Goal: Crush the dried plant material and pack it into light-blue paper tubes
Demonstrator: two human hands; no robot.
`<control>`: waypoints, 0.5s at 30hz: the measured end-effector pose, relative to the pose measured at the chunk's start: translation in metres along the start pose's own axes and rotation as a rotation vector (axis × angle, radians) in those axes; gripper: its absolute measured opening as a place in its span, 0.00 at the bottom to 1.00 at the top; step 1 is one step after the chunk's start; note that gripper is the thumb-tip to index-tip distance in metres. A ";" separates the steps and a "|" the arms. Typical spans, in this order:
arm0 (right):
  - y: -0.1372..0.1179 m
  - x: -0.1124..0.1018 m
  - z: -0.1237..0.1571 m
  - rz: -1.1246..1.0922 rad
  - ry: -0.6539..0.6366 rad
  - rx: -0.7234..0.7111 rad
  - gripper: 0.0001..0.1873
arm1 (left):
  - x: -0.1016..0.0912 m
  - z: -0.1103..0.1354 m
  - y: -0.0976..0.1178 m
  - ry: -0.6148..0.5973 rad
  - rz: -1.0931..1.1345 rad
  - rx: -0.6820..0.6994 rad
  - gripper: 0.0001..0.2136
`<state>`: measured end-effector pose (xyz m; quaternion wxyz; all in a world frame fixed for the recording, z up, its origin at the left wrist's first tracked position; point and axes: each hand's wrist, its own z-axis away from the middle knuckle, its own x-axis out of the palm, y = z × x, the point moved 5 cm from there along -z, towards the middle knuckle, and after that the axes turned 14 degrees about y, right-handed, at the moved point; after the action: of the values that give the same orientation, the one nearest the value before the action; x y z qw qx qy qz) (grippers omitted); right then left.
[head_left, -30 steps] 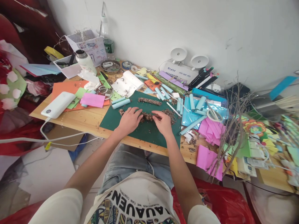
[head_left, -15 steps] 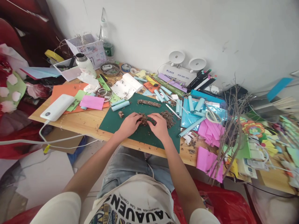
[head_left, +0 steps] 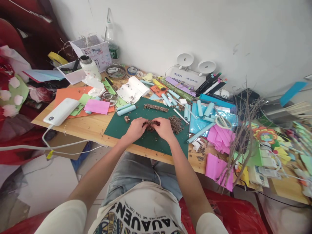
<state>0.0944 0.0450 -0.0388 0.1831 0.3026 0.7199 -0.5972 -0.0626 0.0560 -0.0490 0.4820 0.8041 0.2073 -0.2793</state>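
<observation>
Over a dark green mat [head_left: 117,128], my left hand [head_left: 136,128] and my right hand [head_left: 162,127] meet at a clump of brown plant bits [head_left: 150,126]. Fingers of both hands are closed on it, and they partly hide it. Just right of my right hand lies a loose heap of the same brown bits [head_left: 176,124]. Behind my hands a roll coated in brown bits [head_left: 156,107] rests on the mat. A small brown lump [head_left: 127,119] sits left of my left hand.
Light blue paper tubes [head_left: 126,110] lie left and right on the mat's edges. A white power bank [head_left: 60,112] with a cable is at the left. Tall dry twigs [head_left: 243,136] and pink paper [head_left: 219,167] stand at the right. An open bottle [head_left: 90,67] is at the back left.
My right hand has shifted slightly left, so its fingers now meet my left hand's and cover more of the clump. The other things stay in place.
</observation>
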 end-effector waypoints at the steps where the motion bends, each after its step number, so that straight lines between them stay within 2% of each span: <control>1: 0.003 -0.005 0.001 -0.073 0.048 0.061 0.06 | -0.002 0.000 -0.001 0.021 0.014 -0.023 0.08; 4: 0.009 -0.016 0.005 -0.207 0.122 0.152 0.09 | -0.007 -0.002 -0.003 0.043 0.041 -0.078 0.08; 9: 0.003 -0.015 0.010 -0.145 -0.025 0.084 0.16 | -0.009 -0.001 0.006 -0.001 0.040 0.013 0.17; 13: 0.004 -0.016 0.012 -0.102 0.050 0.050 0.19 | -0.009 0.004 0.014 -0.065 0.000 0.053 0.19; 15: 0.005 -0.012 0.013 -0.048 0.047 0.009 0.19 | -0.005 0.006 0.016 -0.095 -0.050 0.074 0.23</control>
<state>0.1056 0.0304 -0.0375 0.1505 0.3001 0.7282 -0.5975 -0.0587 0.0432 -0.0377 0.4543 0.8017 0.1939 -0.3367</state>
